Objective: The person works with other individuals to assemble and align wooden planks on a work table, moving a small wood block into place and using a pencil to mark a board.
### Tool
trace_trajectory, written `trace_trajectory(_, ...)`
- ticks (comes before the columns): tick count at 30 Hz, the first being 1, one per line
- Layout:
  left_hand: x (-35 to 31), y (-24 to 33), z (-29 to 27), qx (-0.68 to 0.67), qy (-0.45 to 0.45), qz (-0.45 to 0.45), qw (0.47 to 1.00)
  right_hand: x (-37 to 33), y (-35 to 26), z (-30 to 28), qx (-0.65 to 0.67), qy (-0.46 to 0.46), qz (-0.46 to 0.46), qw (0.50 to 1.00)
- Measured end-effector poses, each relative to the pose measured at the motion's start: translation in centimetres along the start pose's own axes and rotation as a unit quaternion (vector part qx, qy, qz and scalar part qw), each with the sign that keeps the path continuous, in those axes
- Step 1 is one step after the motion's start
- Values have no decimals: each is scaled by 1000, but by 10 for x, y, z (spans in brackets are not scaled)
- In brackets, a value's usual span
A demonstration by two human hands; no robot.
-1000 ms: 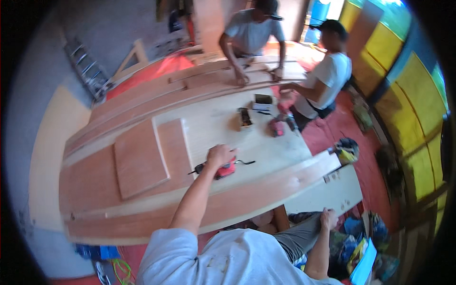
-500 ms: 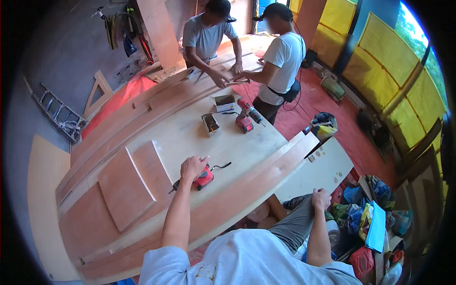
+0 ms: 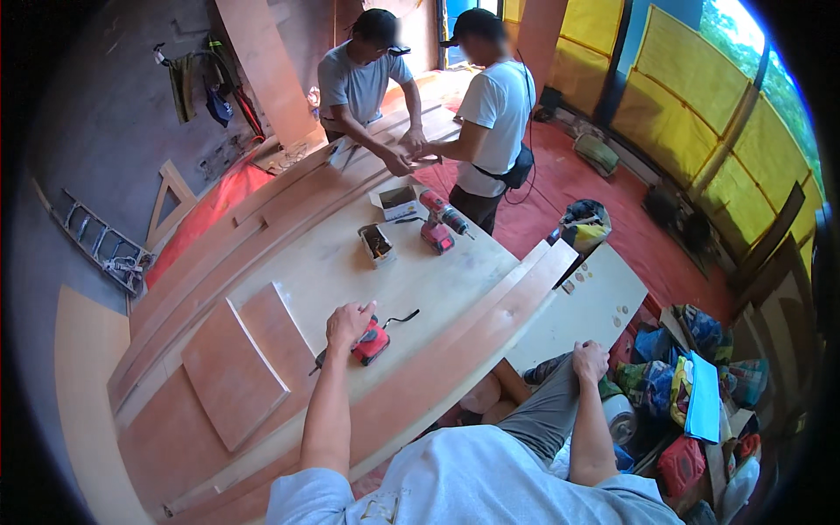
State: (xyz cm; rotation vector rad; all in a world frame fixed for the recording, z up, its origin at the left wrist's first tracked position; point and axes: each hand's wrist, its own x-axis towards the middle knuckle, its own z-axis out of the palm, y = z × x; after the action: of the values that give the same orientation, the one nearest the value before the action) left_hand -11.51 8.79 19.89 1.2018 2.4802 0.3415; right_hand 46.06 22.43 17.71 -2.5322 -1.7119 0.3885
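Note:
A red and black cordless drill (image 3: 371, 343) lies on its side on the pale board tabletop (image 3: 442, 311). My left hand (image 3: 350, 324) is laid over its handle, fingers curled round it and one finger pointing along the top. Part of the drill is hidden under the hand, and its bit sticks out to the left. My right hand (image 3: 591, 360) rests on my raised knee, fingers curled with nothing seen in them. Farther along the table stands a second cordless drill (image 3: 442, 226), beside two small open boxes (image 3: 378, 246) of what look like screws.
Flat wooden panels (image 3: 234, 374) lie left of my hand, and long boards (image 3: 490, 324) run along the near edge. Two people (image 3: 494, 118) handle wood strips at the far end. Bags and scraps (image 3: 652, 385) crowd the right side; a ladder (image 3: 101, 241) leans left.
The whole view has shifted slightly. Both my hands keep their places, the left on the drill and the right on the knee. The two people's hands have shifted a little at the strips.

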Motion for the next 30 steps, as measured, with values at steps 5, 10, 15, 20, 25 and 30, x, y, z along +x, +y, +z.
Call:
trace_trajectory(5,1,-1,0,-10,-6,4,1000,-1,-1,1,-7,19,-10,1000)
trace_trajectory(10,1,-2,1,-10,-7,2,1000,2,-1,5,-14,17,1,1000)
trace_trajectory(15,5,-3,2,-16,-7,8,1000,6,-3,7,-8,7,0,1000)
trace_trajectory(20,5,-3,3,-6,-14,5,1000,3,-5,7,15,24,13,1000)
trace_trajectory(25,3,-2,1,-13,-12,8,1000,1,-8,6,12,14,7,1000)
trace_trajectory(30,7,-3,2,-3,-17,10,1000,2,-11,6,4,14,15,1000)
